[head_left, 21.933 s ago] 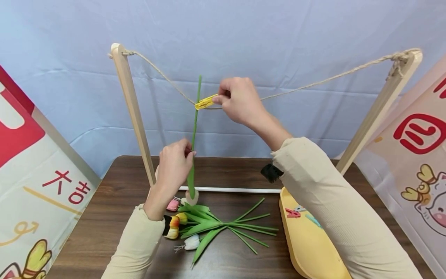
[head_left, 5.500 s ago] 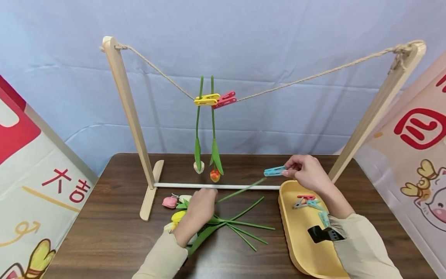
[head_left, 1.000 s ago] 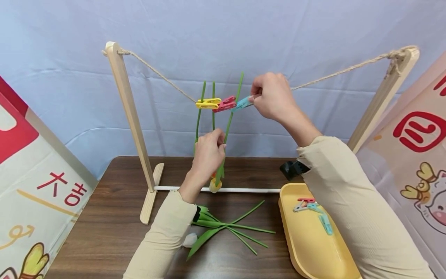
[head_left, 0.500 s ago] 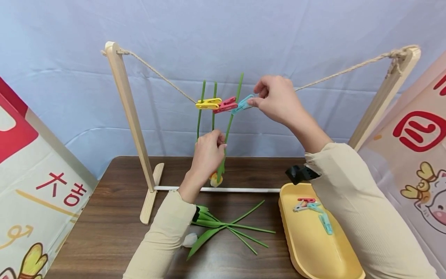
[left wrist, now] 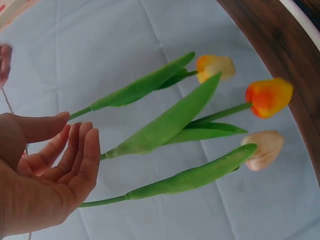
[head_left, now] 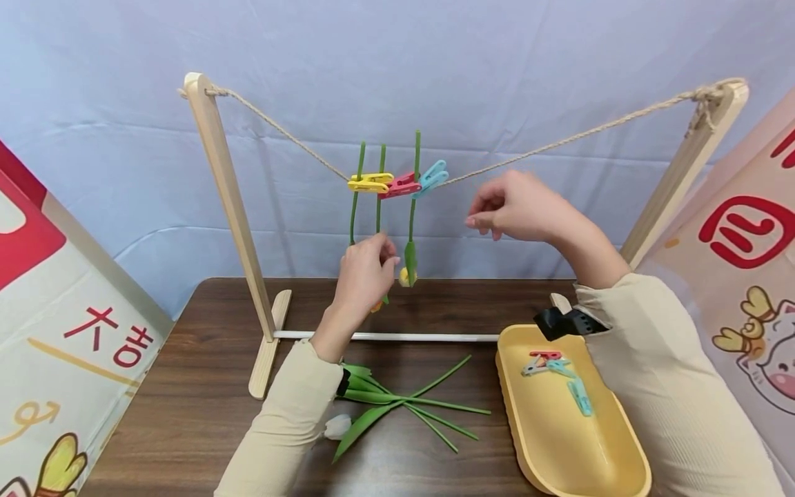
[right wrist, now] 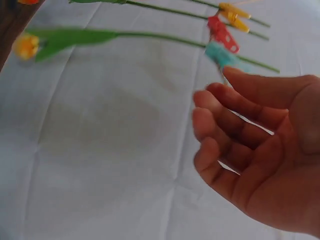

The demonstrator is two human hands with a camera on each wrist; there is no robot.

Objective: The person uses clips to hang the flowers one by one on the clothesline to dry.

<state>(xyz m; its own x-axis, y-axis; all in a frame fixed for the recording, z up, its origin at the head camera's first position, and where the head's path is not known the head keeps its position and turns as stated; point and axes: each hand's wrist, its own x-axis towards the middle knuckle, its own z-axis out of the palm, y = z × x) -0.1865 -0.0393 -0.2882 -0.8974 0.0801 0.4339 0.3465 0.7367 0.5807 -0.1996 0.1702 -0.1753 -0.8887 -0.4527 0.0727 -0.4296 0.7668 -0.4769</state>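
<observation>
Three artificial tulips hang head down from a rope [head_left: 574, 141], each stem clipped by a clothespin. The yellow clothespin [head_left: 370, 183] is at the left, the red clothespin [head_left: 402, 186] in the middle, the blue clothespin [head_left: 433, 178] at the right. A yellow tulip [left wrist: 216, 68] hangs from the blue one; an orange tulip [left wrist: 270, 97] and a cream tulip [left wrist: 263, 150] hang beside it. My left hand [head_left: 365, 275] is among the stems, fingers loosely bent, thumb apart from them. My right hand [head_left: 524, 207] hovers right of the blue clothespin, holding nothing, fingers relaxed.
Wooden posts [head_left: 230, 200] carry the rope, joined low down by a white bar [head_left: 435, 337]. More tulips lie on the table with crossed green stems [head_left: 428, 400], a white bloom [head_left: 338, 426] among them. At the right, a yellow tray [head_left: 559, 449] holds several clothespins [head_left: 580, 397].
The yellow and red clothespins were put on first. Since a second ago, my right hand has let go of the blue clothespin and drawn back right; my left hand has released the yellow tulip, which hangs straighter.
</observation>
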